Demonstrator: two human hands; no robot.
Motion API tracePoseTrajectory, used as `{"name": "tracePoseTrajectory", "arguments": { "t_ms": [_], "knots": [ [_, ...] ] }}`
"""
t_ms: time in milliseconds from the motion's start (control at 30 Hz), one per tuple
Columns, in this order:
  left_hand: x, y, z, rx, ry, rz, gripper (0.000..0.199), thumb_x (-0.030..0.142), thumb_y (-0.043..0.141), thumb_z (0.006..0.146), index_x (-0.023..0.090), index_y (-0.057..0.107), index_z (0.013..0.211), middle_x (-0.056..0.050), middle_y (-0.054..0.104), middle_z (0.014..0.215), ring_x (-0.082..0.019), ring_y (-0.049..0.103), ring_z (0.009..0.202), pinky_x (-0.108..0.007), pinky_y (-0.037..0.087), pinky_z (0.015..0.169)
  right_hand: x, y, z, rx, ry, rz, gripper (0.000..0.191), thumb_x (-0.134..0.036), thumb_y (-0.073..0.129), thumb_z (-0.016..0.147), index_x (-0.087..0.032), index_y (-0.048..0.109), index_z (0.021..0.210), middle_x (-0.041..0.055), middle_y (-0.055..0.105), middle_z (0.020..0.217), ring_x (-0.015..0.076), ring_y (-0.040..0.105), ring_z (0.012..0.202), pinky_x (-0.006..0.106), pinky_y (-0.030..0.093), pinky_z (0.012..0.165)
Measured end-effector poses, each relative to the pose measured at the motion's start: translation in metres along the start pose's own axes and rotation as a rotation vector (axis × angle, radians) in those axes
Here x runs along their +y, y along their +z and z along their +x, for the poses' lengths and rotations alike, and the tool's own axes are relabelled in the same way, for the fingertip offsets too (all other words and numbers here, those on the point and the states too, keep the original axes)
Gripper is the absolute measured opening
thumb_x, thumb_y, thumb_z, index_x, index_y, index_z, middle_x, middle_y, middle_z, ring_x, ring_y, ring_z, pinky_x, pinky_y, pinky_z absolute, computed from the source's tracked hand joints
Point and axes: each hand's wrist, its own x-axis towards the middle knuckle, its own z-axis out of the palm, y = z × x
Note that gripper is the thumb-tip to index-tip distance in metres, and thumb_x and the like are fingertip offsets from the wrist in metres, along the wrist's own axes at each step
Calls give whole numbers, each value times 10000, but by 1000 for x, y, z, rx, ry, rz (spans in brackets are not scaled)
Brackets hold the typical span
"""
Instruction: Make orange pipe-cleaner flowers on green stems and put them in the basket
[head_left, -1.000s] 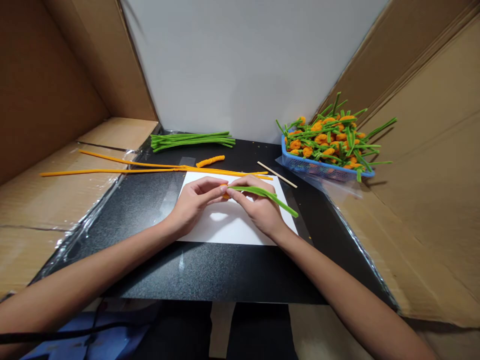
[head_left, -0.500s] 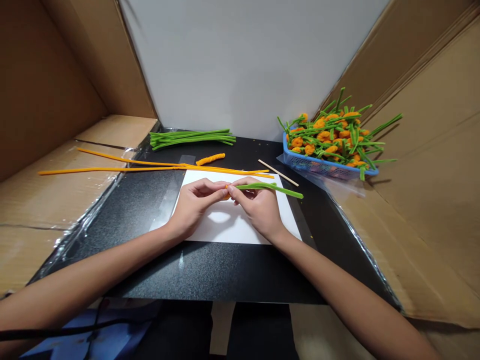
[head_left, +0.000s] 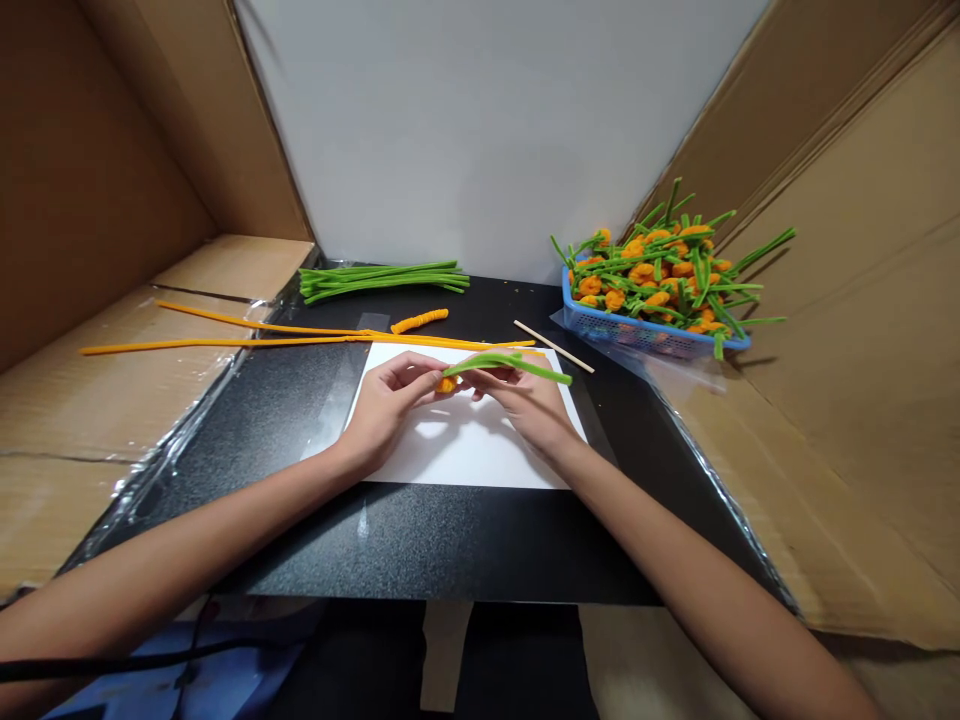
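Observation:
Over a white sheet [head_left: 465, 450], both hands are closed around one small piece made of fuzzy pipe cleaners. My left hand [head_left: 386, 405] pinches its coiled orange pipe cleaner [head_left: 448, 384] between thumb and fingers. Green pipe cleaner stems [head_left: 517, 364] run from the coil to the right, passing over my right hand [head_left: 525, 395]. The right fingers are bent against the coil's right side, and their tips are partly hidden. Just beyond the hands lie long orange pipe cleaners [head_left: 300, 341] and a separate orange coil [head_left: 420, 321].
A bundle of green pipe cleaners [head_left: 382, 280] lies at the back left of the black table [head_left: 315, 540]. A thin wooden stick [head_left: 553, 346] rests right of centre. The blue basket [head_left: 652, 332] at back right is heaped with orange-and-green pieces. Cardboard walls [head_left: 847, 330] flank the table.
The green stems have shifted left and now cross above the right hand. More of the orange coil shows between the hands. My right fingers have loosened from their pinch at the stem's base.

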Motion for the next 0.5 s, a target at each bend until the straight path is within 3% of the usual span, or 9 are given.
{"name": "tracePoseTrajectory", "arguments": {
  "t_ms": [100,233,500],
  "knots": [
    [-1,2,1,-14,-58,-63,202,285,858,707,171,746,831,-40,762,866,-179,727,824,-366,554,925,1,1,1,24,-12,-15,322,-486,784,764,-168,743,800,53,732,793,157,661,702,260,517,595],
    [-2,3,0,-44,-126,-52,219,297,858,708,159,745,835,-47,759,853,-177,716,819,-340,537,888,2,6,0,104,-30,-2,195,-334,771,734,-168,697,803,26,711,765,141,647,651,257,519,587],
    [-3,0,0,-115,-62,131,202,304,851,719,168,716,782,-12,723,798,-131,650,766,-247,474,774,6,10,0,184,45,21,157,-272,689,698,-170,595,771,-4,644,668,120,588,519,257,496,508]
  ]
}}
